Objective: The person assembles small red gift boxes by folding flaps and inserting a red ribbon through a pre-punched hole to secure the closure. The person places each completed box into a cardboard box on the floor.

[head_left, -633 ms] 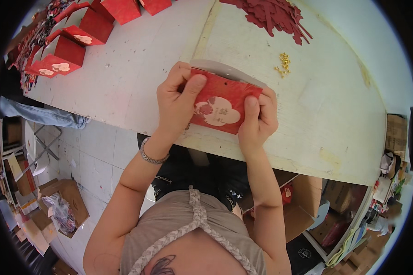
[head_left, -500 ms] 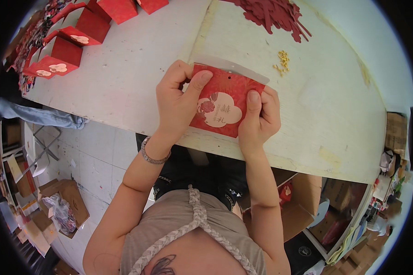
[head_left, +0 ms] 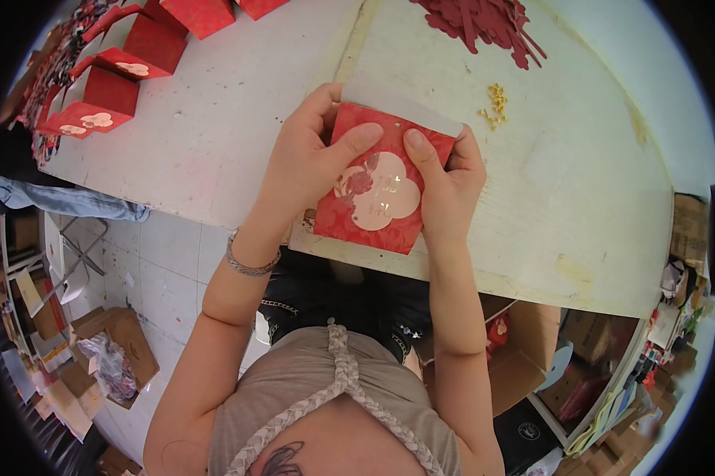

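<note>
Between my two hands is a red paper gift box [head_left: 334,216] with a pale flower-shaped panel on its front and a pale flap along its far edge. My left hand [head_left: 314,147] grips its left side, thumb pressed on the red front and fingers behind. On the right side my right hand [head_left: 449,170] holds it the same way, its thumb near the top middle. A small hole shows near the box's upper edge. The fingers behind the box are mostly hidden. It is held over the table's front edge.
Several red boxes [head_left: 103,95] stand at the far left of the white table [head_left: 230,111]. A pile of dark red paper cut-outs [head_left: 484,28] lies at the back, with small gold fasteners [head_left: 496,107] nearer me. An open carton [head_left: 524,365] sits below the table on the right.
The box has come nearer to me and tilted, and its pale far flap shows more. My right thumb has moved in and up toward the top middle of the front.
</note>
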The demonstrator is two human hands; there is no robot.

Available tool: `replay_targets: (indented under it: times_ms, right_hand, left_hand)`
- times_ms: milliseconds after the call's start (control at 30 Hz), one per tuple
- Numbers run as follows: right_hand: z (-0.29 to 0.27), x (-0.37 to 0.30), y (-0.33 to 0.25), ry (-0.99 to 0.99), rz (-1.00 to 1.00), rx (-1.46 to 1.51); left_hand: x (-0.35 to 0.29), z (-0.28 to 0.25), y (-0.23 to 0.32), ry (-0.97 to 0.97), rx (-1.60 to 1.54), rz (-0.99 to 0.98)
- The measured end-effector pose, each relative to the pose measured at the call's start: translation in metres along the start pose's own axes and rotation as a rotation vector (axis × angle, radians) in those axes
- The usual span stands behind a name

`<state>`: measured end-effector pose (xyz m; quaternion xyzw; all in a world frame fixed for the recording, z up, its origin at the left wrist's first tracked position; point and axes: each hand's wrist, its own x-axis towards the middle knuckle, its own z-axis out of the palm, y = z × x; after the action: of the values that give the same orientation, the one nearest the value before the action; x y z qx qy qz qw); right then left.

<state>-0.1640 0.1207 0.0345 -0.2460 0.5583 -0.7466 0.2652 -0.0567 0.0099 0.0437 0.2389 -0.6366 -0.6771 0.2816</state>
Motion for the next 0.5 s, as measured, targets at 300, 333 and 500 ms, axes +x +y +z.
replay_targets:
  times_ms: [300, 333, 500]
  right_hand:
    - [-0.007, 0.002, 0.0, -0.175, -0.045, 0.148]
    - [-0.009, 0.001, 0.002, -0.182, -0.077, 0.132]
    - [-0.013, -0.001, 0.008, -0.205, -0.214, 0.056]
  left_hand:
    - [-0.007, -0.001, -0.01, -0.041, -0.126, 0.206]
    - [-0.008, 0.0, -0.01, -0.042, -0.167, 0.166]
    - [-0.012, 0.0, -0.012, -0.063, -0.341, 0.156]
